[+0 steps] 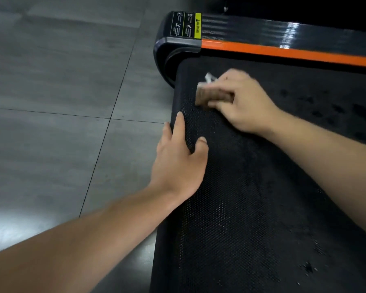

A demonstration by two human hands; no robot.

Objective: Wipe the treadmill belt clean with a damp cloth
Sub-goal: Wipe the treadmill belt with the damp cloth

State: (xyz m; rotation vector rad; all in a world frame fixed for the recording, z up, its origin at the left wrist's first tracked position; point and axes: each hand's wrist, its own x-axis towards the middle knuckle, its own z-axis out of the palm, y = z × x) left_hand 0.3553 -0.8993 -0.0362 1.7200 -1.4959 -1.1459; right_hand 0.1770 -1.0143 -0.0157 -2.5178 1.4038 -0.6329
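Currently, the right hand [241,102] is clenched around a small brownish folded cloth [209,97] and holds it against the black textured treadmill belt [241,208], near the belt's far left corner. The cloth is blurred. A pale scrap [209,78] pokes out just above the knuckles, and whether it belongs to the cloth cannot be told.

The left hand [178,161] rests flat on the belt's left edge, nearer the camera than the right hand and apart from it. Its fingers are released and straight, pointing along the edge, and its thumb lies on the belt surface. It grasps nothing.

Dark wet-looking patches [325,111] are scattered over the belt to the right of the cloth hand. Beyond the belt runs a glossy black side rail with 1 orange stripe [283,51]. At the rail's rounded end sits a black-and-yellow warning label [186,25]. Grey tiled floor [51,81] lies to the left of the machine.
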